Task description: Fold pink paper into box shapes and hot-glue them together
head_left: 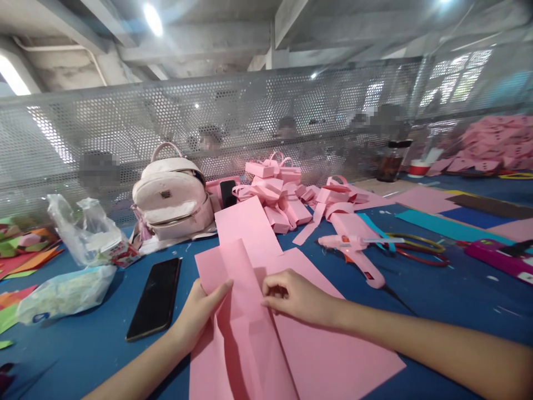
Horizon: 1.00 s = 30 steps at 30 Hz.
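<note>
The folded pink cardstock sheet [260,347] lies near centre, partly over a flat pink sheet [337,339]. It looks light, springy and easily creased, best held by its edges. The left hand [197,316] pinches its left side; the right hand [297,297] curls at its right edge, though whether it grips I cannot tell.

A blue table [104,366] carries a phone [154,300], backpack [170,194] and glue gun [353,253].

Soft light, bright glare.
Lamp [153,19] flares at eleven o'clock; window [466,78] glows at two o'clock; edges stretched and slightly blurred.
</note>
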Motion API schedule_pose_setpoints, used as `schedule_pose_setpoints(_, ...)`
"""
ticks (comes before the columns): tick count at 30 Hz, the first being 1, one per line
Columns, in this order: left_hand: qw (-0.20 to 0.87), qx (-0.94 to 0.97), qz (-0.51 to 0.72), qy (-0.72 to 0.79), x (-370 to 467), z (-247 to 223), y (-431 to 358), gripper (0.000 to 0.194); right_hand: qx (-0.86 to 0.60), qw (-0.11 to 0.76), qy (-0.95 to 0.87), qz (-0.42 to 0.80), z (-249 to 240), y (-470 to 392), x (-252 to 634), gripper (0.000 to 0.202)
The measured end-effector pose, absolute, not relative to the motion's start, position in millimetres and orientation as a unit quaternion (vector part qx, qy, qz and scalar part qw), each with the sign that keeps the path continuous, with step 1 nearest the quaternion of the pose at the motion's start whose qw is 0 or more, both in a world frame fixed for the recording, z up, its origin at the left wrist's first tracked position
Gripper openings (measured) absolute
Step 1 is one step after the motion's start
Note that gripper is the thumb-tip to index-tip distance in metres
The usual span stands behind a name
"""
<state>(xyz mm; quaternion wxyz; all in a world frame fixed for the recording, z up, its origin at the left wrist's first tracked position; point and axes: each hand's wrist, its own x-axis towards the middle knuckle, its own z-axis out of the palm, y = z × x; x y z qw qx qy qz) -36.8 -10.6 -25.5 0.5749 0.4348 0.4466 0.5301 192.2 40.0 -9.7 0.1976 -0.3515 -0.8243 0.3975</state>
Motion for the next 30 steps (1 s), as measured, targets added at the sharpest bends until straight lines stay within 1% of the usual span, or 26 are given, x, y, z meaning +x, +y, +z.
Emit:
schedule_pose_setpoints(4,0.568,0.435,0.532,0.452,-36.8,-26.2,-11.9,0.063,-0.369,0.207,-0.827,0.371,-7.1,38.4,193.4,0.019)
schedule_pose_setpoints(6,0.564,0.434,0.535,0.455,-35.9,-25.9,-12.1,0.061,-0.369,0.236,-0.835,0.332,-1.5,36.4,194.9,0.012)
schedule_pose_setpoints(7,0.563,0.435,0.535,0.457,-35.4,-25.6,-12.0,0.059,-0.347,0.253,-0.852,0.301,2.2,34.8,195.4,0.012)
schedule_pose_setpoints(9,0.561,0.44,0.53,0.459,-34.6,-25.4,-11.6,0.057,-0.248,0.272,-0.907,0.203,10.3,30.8,195.2,0.019)
schedule_pose_setpoints(12,0.545,0.454,0.53,0.464,-34.9,-25.8,-10.6,0.055,-0.085,0.253,-0.963,0.023,18.8,25.8,191.3,0.033)
schedule_pose_setpoints(13,0.538,0.459,0.53,0.467,-35.4,-25.9,-10.4,0.055,-0.059,0.242,-0.968,-0.021,19.9,25.4,189.6,0.034)
schedule_pose_setpoints(15,0.531,0.466,0.527,0.472,-36.6,-26.0,-10.2,0.055,-0.038,0.224,-0.971,-0.073,19.8,27.4,187.0,0.03)
schedule_pose_setpoints(17,0.534,0.474,0.518,0.471,-37.7,-25.7,-10.3,0.054,-0.031,0.213,-0.972,-0.097,18.4,32.7,186.4,0.023)
schedule_pose_setpoints(20,0.542,0.486,0.508,0.46,-38.6,-26.0,-10.0,0.052,-0.042,0.21,-0.972,-0.091,18.6,42.1,188.6,0.017)
schedule_pose_setpoints(24,0.552,0.489,0.504,0.449,-39.1,-28.5,-9.2,0.05,-0.038,0.205,-0.976,-0.062,23.6,50.0,191.7,0.018)
schedule_pose_setpoints(30,0.554,0.487,0.503,0.451,-39.4,-27.9,-11.4,0.05,-0.031,0.209,-0.976,-0.059,29.7,50.3,192.1,0.025)
